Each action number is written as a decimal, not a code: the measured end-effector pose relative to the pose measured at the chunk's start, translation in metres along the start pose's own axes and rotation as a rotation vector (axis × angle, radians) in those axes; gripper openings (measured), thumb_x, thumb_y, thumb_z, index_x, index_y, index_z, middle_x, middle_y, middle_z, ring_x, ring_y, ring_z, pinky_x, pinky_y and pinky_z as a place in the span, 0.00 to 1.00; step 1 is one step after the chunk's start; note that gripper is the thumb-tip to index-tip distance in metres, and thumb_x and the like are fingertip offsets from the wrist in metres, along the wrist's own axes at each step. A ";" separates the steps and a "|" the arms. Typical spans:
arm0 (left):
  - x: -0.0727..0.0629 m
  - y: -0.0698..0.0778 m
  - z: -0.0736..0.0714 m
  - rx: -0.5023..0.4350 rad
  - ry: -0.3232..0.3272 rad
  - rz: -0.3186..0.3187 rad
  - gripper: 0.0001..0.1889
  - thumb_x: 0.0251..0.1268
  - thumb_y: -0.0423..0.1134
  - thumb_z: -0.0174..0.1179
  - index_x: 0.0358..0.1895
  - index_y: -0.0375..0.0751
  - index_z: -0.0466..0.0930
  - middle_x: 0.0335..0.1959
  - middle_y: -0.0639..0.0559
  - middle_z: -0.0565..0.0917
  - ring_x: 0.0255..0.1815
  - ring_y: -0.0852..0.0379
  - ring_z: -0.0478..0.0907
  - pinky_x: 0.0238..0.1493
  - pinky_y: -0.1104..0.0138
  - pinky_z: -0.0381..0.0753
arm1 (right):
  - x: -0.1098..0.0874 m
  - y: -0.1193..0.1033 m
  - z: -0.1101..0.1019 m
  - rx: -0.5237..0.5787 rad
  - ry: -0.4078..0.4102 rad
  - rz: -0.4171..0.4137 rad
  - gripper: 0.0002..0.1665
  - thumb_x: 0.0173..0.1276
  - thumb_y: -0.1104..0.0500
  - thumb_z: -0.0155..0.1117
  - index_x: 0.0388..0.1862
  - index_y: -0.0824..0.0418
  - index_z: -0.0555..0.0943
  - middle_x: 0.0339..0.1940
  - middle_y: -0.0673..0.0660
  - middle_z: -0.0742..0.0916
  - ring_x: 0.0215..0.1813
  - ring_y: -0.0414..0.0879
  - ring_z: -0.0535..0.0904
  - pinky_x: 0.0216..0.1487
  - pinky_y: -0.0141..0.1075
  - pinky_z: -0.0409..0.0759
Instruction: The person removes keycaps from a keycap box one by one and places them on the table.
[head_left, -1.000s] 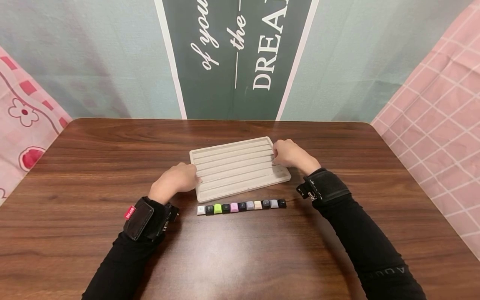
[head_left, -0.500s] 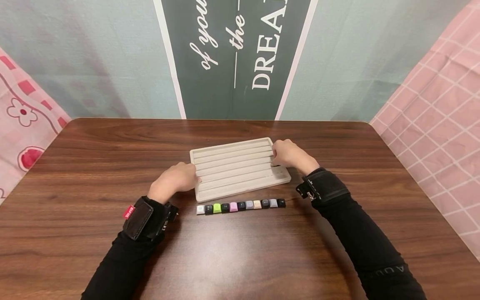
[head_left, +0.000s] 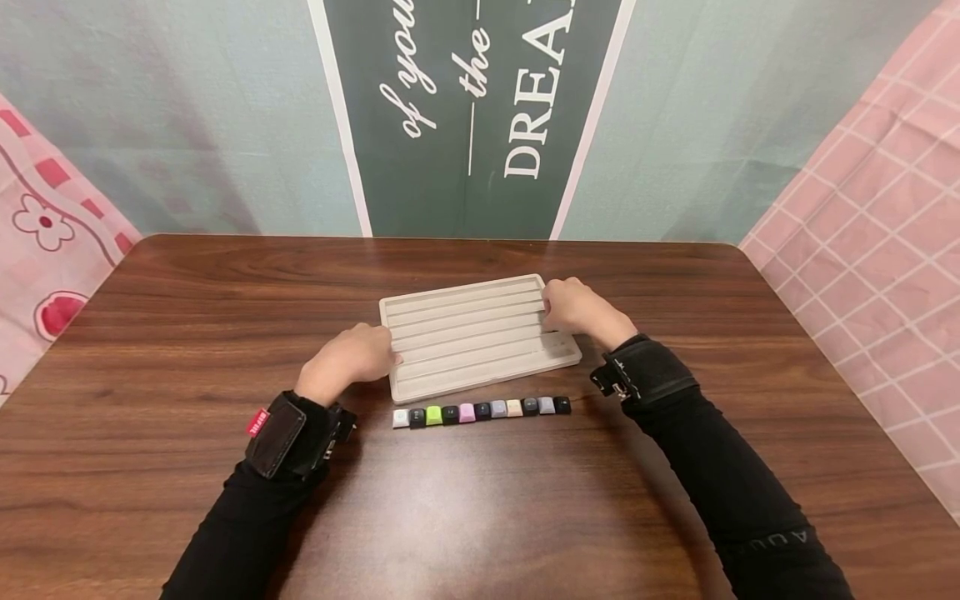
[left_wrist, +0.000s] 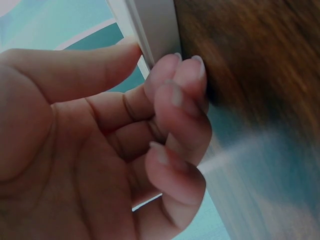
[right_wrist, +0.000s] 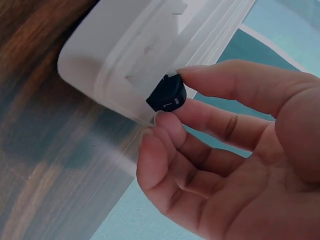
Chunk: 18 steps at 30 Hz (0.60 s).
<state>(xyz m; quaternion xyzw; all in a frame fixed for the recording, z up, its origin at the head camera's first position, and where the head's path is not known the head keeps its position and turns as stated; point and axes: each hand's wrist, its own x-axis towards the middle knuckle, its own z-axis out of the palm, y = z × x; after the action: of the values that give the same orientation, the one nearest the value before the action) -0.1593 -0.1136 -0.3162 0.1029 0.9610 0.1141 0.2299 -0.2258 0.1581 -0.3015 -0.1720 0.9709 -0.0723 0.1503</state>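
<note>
A cream ridged keycap tray point(head_left: 465, 337) lies at a slight slant on the table. At its left end, my left hand point(head_left: 354, 354) pinches the rim between thumb and curled fingers; the left wrist view has the tray edge point(left_wrist: 156, 30) in that grip. Over the right end, my right hand point(head_left: 583, 312) holds a black keycap point(right_wrist: 171, 94) between thumb and index finger, close against the tray's inner side. Whether this keycap sits in a slot cannot be made out. In front of the tray runs a row of mixed-colour keycaps, among them a green keycap point(head_left: 433, 415) and a pink keycap point(head_left: 467, 412).
The brown wood-grain table point(head_left: 465, 508) extends around the tray on all sides. Behind its far edge hangs a blue-green cloth point(head_left: 247, 125) with a dark lettered panel point(head_left: 465, 200). Pink patterned cloths point(head_left: 892, 208) flank the table left and right.
</note>
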 end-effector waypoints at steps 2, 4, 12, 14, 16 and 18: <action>0.000 0.000 0.000 0.002 0.004 0.002 0.14 0.68 0.40 0.49 0.43 0.31 0.76 0.35 0.41 0.76 0.31 0.50 0.69 0.36 0.59 0.67 | 0.000 0.000 0.000 0.001 0.002 -0.011 0.06 0.55 0.67 0.61 0.21 0.64 0.73 0.19 0.55 0.73 0.24 0.47 0.68 0.24 0.35 0.64; 0.000 0.000 0.000 0.002 0.004 0.000 0.14 0.68 0.40 0.49 0.44 0.31 0.76 0.36 0.40 0.76 0.32 0.50 0.69 0.36 0.59 0.67 | 0.000 0.000 0.000 0.004 0.002 -0.022 0.06 0.55 0.67 0.61 0.22 0.64 0.74 0.20 0.55 0.73 0.24 0.47 0.68 0.24 0.34 0.64; 0.000 -0.001 -0.001 0.005 -0.003 0.002 0.13 0.68 0.39 0.49 0.42 0.31 0.76 0.34 0.41 0.76 0.31 0.50 0.69 0.36 0.60 0.67 | -0.001 0.002 0.000 -0.004 0.005 -0.065 0.06 0.57 0.67 0.60 0.22 0.64 0.74 0.20 0.55 0.74 0.25 0.47 0.69 0.27 0.35 0.65; 0.000 0.000 -0.001 0.006 -0.006 0.001 0.13 0.68 0.40 0.49 0.43 0.31 0.77 0.35 0.40 0.76 0.31 0.50 0.69 0.36 0.60 0.67 | -0.001 0.002 0.000 -0.007 0.003 -0.068 0.06 0.57 0.67 0.61 0.22 0.64 0.75 0.21 0.55 0.75 0.26 0.48 0.69 0.27 0.36 0.65; 0.000 -0.001 -0.001 0.007 -0.005 -0.001 0.14 0.68 0.40 0.49 0.43 0.31 0.77 0.35 0.40 0.76 0.31 0.50 0.69 0.36 0.59 0.67 | -0.001 0.002 0.000 -0.004 -0.001 -0.065 0.07 0.56 0.66 0.63 0.22 0.64 0.75 0.21 0.55 0.75 0.26 0.48 0.70 0.28 0.36 0.66; 0.001 -0.001 -0.001 0.007 -0.005 -0.003 0.13 0.68 0.40 0.49 0.42 0.31 0.77 0.35 0.40 0.76 0.31 0.50 0.69 0.35 0.59 0.67 | -0.001 0.001 0.000 -0.002 -0.006 -0.065 0.07 0.56 0.65 0.64 0.23 0.64 0.75 0.22 0.55 0.76 0.27 0.48 0.70 0.28 0.36 0.66</action>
<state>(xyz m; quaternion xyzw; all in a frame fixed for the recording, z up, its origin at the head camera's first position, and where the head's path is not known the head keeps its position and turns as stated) -0.1604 -0.1141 -0.3158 0.1027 0.9610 0.1101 0.2321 -0.2252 0.1593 -0.3016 -0.2036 0.9644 -0.0758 0.1507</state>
